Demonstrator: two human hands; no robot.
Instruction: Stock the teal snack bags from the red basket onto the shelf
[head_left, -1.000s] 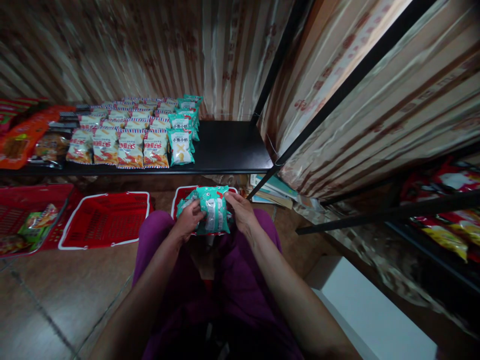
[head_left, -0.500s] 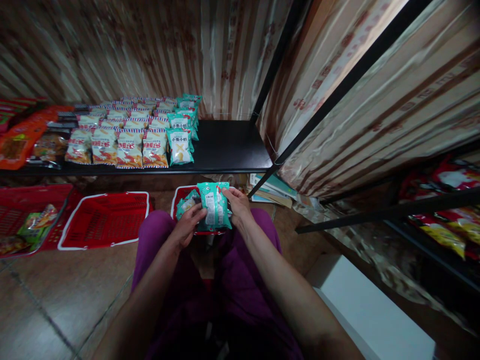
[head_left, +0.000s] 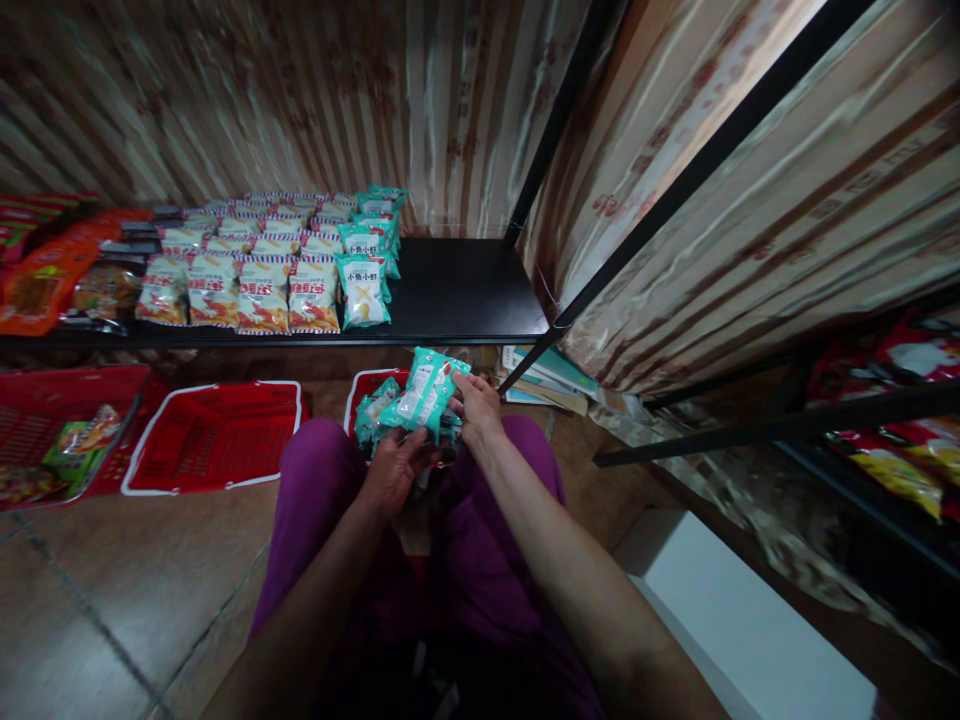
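Note:
A teal snack bag (head_left: pixel 424 388) is held tilted over a red basket between my knees. My right hand (head_left: pixel 478 408) is closed on its right edge, thumb on the near face. Down at the bag's lower edge, my left hand (head_left: pixel 401 463) pinches it with the fingertips. More teal bags (head_left: pixel 369 408) lie in the basket (head_left: pixel 361 383), partly covered by the held bag and my hands. On the black shelf ahead, a column of teal bags (head_left: pixel 364 290) stands beside rows of white and orange snack bags (head_left: pixel 262 293).
Bare black shelf surface (head_left: pixel 465 290) extends right of the teal column to a metal post (head_left: pixel 551 335). Two red baskets (head_left: pixel 214 440) (head_left: pixel 112 480) sit at left. Books (head_left: pixel 551 380) lie under the shelf. A white box (head_left: pixel 742 610) and another shelf of red bags (head_left: pixel 892 390) are at right.
The held bag has gone from upright to tilted, its top swinging right and its face turning. My left hand has shifted down and right to the lower edge; my right hand keeps its hold.

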